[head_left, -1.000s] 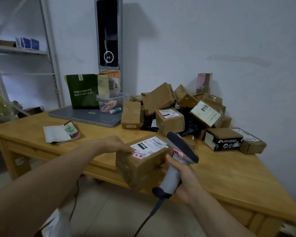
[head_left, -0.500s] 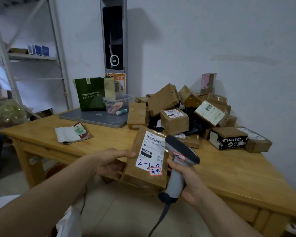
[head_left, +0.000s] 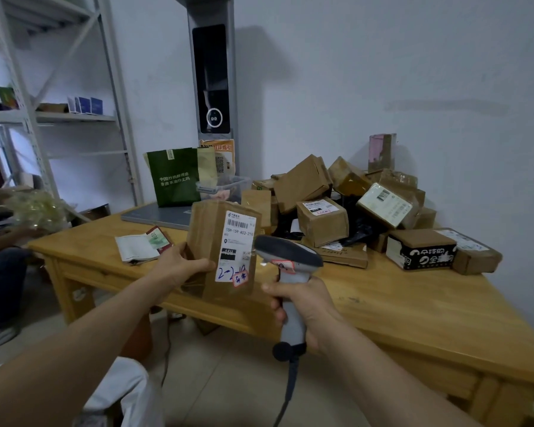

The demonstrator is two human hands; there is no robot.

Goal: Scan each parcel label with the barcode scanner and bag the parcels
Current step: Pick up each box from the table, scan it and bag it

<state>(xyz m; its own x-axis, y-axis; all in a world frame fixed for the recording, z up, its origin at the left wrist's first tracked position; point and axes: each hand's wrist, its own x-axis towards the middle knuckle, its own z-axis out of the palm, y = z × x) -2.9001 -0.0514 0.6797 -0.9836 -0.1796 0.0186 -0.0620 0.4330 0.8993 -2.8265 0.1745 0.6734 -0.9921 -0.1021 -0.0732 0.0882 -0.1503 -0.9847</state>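
Your left grip (head_left: 182, 268) holds the parcel (head_left: 205, 241) upright by its left edge, thumb across the front, above the near edge of the bench (head_left: 398, 303). Its label (head_left: 235, 251) faces you. Your right grip (head_left: 307, 306) is wrapped round the handle of the barcode scanner (head_left: 287, 257), whose head sits just right of the label's lower half.

The barcode (head_left: 239, 224) is printed at the label's top, so I'd tilt the scanner head up towards it and draw back a little. This close and off to one side, the beam may well miss the bars. Hold the parcel square to the scanner, with your thumb clear of the label.

The parcel is a flat, matt brown cardboard packet. What looks like clear film near your fingers could throw glare, so angle it slightly if it does. The label is smooth white paper with blue handwriting and a small red-edged sticker. The scanner is hard grey plastic with a dark curved head and a cable hanging from its base.
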